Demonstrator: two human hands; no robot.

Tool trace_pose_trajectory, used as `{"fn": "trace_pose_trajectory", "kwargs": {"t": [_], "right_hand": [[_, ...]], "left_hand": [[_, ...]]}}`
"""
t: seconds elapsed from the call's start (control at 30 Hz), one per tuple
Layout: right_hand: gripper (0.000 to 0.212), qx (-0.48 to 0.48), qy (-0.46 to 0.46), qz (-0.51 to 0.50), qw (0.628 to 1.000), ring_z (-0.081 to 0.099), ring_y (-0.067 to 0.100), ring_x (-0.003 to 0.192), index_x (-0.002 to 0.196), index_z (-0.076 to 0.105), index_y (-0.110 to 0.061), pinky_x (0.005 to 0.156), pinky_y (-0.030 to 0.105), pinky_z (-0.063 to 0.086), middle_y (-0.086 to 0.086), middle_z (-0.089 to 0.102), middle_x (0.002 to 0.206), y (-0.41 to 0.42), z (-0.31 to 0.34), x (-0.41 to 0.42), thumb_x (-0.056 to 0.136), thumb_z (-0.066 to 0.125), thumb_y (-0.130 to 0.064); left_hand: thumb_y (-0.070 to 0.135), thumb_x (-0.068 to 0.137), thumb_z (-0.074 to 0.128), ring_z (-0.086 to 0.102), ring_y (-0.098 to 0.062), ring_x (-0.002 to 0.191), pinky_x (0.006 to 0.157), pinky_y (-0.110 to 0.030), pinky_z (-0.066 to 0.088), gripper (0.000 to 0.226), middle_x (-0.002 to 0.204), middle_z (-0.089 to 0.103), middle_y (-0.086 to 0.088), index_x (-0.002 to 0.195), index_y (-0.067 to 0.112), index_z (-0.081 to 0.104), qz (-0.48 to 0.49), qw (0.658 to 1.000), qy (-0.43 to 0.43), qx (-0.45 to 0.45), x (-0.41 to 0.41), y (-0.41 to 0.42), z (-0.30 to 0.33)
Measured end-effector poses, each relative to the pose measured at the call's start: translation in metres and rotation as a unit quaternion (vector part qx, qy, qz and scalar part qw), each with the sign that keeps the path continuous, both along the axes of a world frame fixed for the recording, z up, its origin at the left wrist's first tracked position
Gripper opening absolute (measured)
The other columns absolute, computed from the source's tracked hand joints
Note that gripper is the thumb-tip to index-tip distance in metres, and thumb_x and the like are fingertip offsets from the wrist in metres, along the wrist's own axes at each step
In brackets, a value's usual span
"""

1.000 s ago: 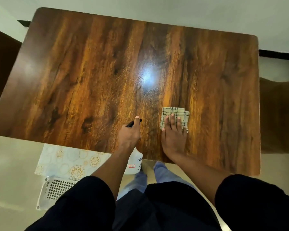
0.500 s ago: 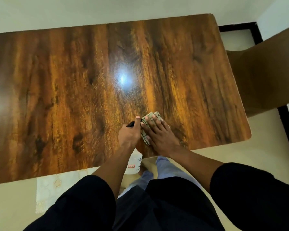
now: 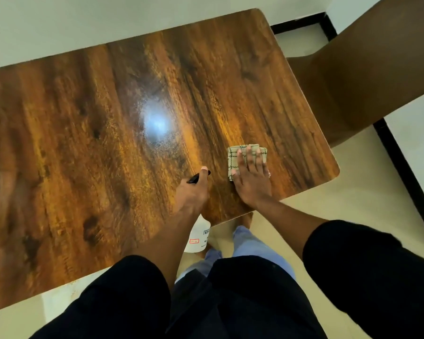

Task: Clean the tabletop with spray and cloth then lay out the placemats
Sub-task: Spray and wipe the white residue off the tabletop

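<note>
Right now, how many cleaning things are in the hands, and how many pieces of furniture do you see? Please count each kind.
Spray bottle, gripped by the left hand: 1
Checked cloth, pressed flat under the right hand: 1
Wooden table: 1
Brown chair: 1
Total: 4

I see a desk (image 3: 108,143) of dark brown and amber wood grain with a pale blue-white glare. The cloth (image 3: 234,156) is cream with dark green checks. My bottle (image 3: 200,237) is white with a black nozzle; my sleeves (image 3: 365,265) are black.
</note>
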State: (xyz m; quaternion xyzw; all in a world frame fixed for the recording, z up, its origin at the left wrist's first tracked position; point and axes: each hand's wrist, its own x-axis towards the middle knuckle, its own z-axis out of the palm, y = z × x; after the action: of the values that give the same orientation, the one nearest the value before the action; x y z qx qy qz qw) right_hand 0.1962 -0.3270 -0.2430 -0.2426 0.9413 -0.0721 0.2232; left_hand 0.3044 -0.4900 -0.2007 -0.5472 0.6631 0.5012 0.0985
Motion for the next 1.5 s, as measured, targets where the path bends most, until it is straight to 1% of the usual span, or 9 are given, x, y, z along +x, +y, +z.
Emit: {"fn": "trace_pose_trajectory", "kwargs": {"t": [0.1,0.23,0.37,0.53,0.67,0.8,1.0,1.17,1.5], "right_hand": [[0.066,-0.033,-0.009,0.07,0.997,-0.022,0.03,0.159,0.166,-0.009,-0.03,0.128,0.052,-0.006,0.002,-0.019,0.174,-0.005,-0.004,0.034,0.109,0.016,-0.051],[0.062,-0.052,0.0,0.145,0.988,-0.02,0.024,0.159,0.164,-0.01,-0.029,0.129,0.054,0.005,-0.001,-0.011,0.173,0.025,-0.015,0.047,0.108,0.0,-0.053],[0.065,-0.047,0.032,0.016,0.998,-0.012,0.024,0.16,0.168,0.008,-0.024,0.129,0.052,0.005,0.002,0.0,0.175,0.064,-0.014,-0.012,0.109,0.024,-0.046],[0.068,-0.015,0.026,-0.109,0.994,-0.02,0.025,0.159,0.167,-0.006,-0.026,0.13,0.051,-0.003,0.002,-0.014,0.174,0.105,-0.014,-0.079,0.112,0.026,-0.047],[0.067,-0.032,0.041,-0.035,0.998,-0.024,0.026,0.157,0.168,0.001,-0.027,0.127,0.052,-0.008,0.003,-0.01,0.175,0.11,-0.019,-0.055,0.11,0.028,-0.048],[0.064,-0.038,0.044,0.105,0.993,-0.008,0.026,0.162,0.168,0.007,-0.025,0.128,0.057,0.012,0.001,-0.002,0.176,0.151,-0.022,-0.039,0.11,0.02,-0.05],[0.064,-0.025,0.059,0.015,0.998,-0.005,0.025,0.162,0.168,0.008,-0.026,0.13,0.052,0.007,0.0,0.002,0.176,0.187,-0.02,-0.083,0.111,0.025,-0.049],[0.066,-0.035,0.054,0.0,0.998,-0.01,0.026,0.162,0.168,0.003,-0.027,0.13,0.054,0.003,0.001,-0.001,0.176,0.158,-0.023,-0.131,0.11,0.021,-0.051],[0.064,-0.057,0.051,0.02,0.997,-0.011,0.025,0.161,0.168,0.005,-0.028,0.13,0.05,-0.001,-0.001,-0.003,0.176,0.15,-0.024,-0.18,0.109,0.016,-0.05]], "left_hand": [[0.099,0.069,0.042,0.076,-0.028,0.082,0.076,-0.04,0.064,0.102,0.092,0.08,-0.006,0.106,0.011,0.076,0.004,1.0,-0.01,0.002,-0.01,0.012,0.005],[0.083,0.089,0.054,0.075,-0.029,0.089,0.086,-0.045,0.064,0.074,0.094,0.078,-0.007,0.101,0.013,0.072,0.007,1.0,-0.018,-0.015,-0.024,0.032,-0.002],[0.093,0.081,0.043,0.076,-0.017,0.07,0.062,-0.029,0.054,0.091,0.075,0.079,0.001,0.098,0.012,0.08,-0.006,1.0,0.0,-0.007,-0.045,0.055,-0.002],[0.084,0.092,0.05,0.074,-0.016,0.064,0.057,-0.027,0.051,0.078,0.075,0.079,0.0,0.104,0.012,0.077,-0.004,1.0,0.003,-0.002,-0.076,0.077,-0.004],[0.074,0.099,0.055,0.068,-0.014,0.058,0.051,-0.023,0.049,0.063,0.076,0.079,-0.004,0.097,0.014,0.075,-0.012,1.0,0.013,0.005,-0.1,0.1,-0.004],[0.073,0.099,0.055,0.063,-0.007,0.048,0.053,-0.025,0.049,0.068,0.069,0.077,-0.001,0.087,0.011,0.077,-0.03,0.999,0.019,0.008,-0.122,0.12,-0.004],[0.07,0.101,0.054,0.065,-0.007,0.051,0.056,-0.025,0.046,0.069,0.069,0.077,-0.003,0.084,0.008,0.079,-0.038,0.999,0.028,0.02,-0.148,0.139,-0.007],[0.071,0.101,0.054,0.071,-0.014,0.061,0.054,-0.025,0.047,0.066,0.074,0.078,-0.004,0.09,0.01,0.078,-0.037,0.999,0.032,0.017,-0.162,0.143,-0.007],[0.069,0.103,0.054,0.064,-0.009,0.051,0.046,-0.021,0.045,0.065,0.075,0.078,-0.005,0.098,0.008,0.078,-0.033,0.999,0.035,0.005,-0.174,0.134,-0.003]]}}
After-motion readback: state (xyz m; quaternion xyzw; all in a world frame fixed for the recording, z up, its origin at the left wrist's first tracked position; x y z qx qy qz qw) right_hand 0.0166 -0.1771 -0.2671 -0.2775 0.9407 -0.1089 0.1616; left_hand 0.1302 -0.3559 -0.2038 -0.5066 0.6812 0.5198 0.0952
